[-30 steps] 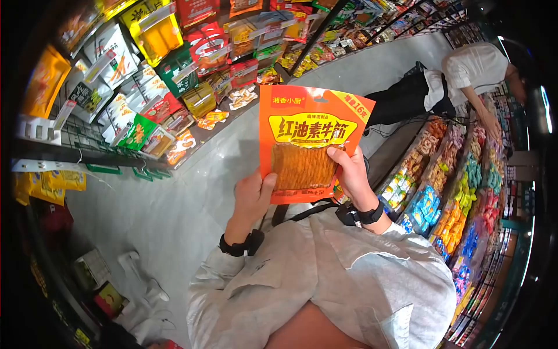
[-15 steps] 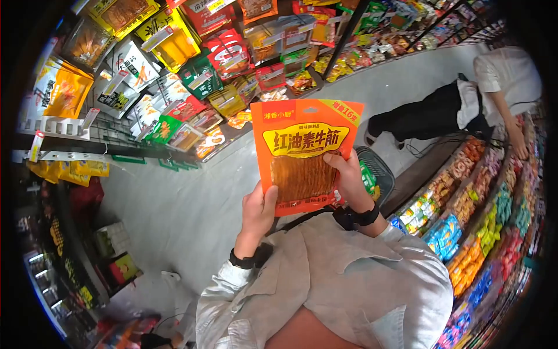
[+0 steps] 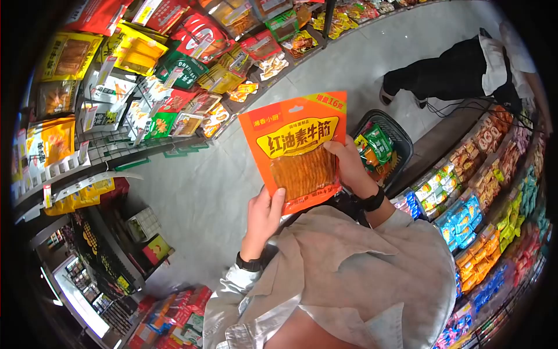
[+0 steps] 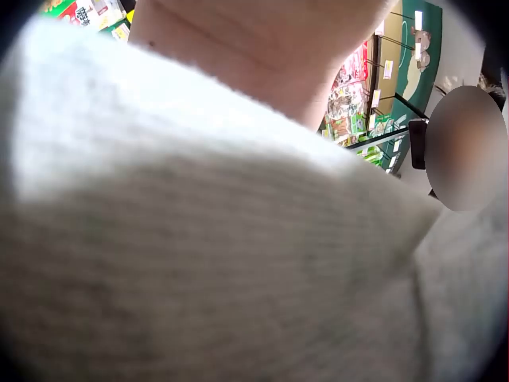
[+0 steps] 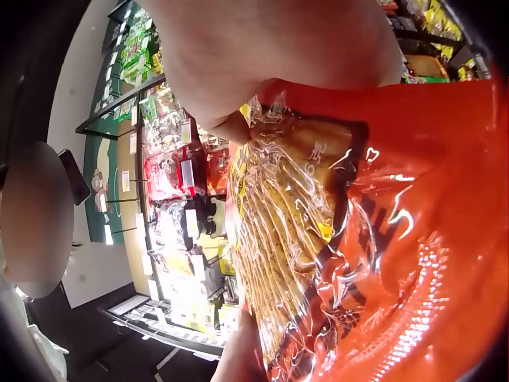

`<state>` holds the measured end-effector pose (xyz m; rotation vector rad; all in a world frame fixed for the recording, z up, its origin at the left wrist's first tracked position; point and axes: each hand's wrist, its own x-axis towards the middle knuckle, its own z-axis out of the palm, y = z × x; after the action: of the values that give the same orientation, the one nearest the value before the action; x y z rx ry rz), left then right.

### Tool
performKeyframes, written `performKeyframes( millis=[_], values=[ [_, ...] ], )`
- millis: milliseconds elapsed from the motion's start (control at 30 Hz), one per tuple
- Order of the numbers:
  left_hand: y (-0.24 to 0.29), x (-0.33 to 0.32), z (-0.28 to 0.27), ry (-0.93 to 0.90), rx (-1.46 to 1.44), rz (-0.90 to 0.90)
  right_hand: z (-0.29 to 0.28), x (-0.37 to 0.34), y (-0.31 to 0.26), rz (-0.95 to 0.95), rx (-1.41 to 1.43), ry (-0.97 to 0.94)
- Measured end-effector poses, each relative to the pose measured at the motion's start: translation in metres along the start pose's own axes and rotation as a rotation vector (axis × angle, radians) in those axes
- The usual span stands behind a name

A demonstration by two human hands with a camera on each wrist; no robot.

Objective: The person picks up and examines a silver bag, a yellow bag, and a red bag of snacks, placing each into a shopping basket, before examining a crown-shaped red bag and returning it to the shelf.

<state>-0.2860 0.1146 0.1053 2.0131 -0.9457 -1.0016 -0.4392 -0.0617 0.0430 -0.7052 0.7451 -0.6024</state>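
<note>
An orange snack bag [image 3: 261,125] with a yellow label and a clear window onto brown strips is held up in front of my chest in the head view. My left hand [image 3: 264,215] pinches its lower left corner, thumb on the front. My right hand [image 3: 350,166] grips the right edge, with the thumb lying over the window. The fingers behind the bag are hidden. In the right wrist view the bag [image 5: 429,167] fills the right side, glossy and creased. A pale sleeve [image 4: 199,239] blocks most of the left wrist view.
Racks of hanging snack packets [image 3: 200,75] line the upper left. A dark shopping basket [image 3: 405,136] with several packets stands on the grey floor [image 3: 197,198], right of the bag. Bins of wrapped sweets [image 3: 459,224] run along the right, near another person's dark-trousered legs [image 3: 442,67].
The head view has turned, bringing the basket fully out from behind the bag. The bag sits a little further left and leans counterclockwise. Both hands keep their hold.
</note>
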Motion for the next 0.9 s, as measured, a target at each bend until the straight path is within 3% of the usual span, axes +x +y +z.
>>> performKeyframes(
  millis=[200,333,533,667,900],
  values=[
    [0.007,0.029,-0.001,-0.07,-0.003,0.042,-0.006,0.01,-0.014,-0.126,-0.072,0.073],
    [0.0,0.057,-0.012,-0.11,-0.017,0.103,0.003,0.022,-0.024,-0.111,-0.118,0.131],
    [0.012,0.131,-0.058,-0.201,-0.019,0.158,0.055,0.042,-0.051,-0.261,-0.093,0.281],
    [0.001,0.184,-0.089,-0.182,0.056,0.453,0.089,0.066,-0.064,-0.379,-0.071,0.346],
    [-0.013,0.211,-0.151,-0.144,-0.04,0.316,0.149,0.126,-0.06,-0.362,-0.063,0.227]
  ],
)
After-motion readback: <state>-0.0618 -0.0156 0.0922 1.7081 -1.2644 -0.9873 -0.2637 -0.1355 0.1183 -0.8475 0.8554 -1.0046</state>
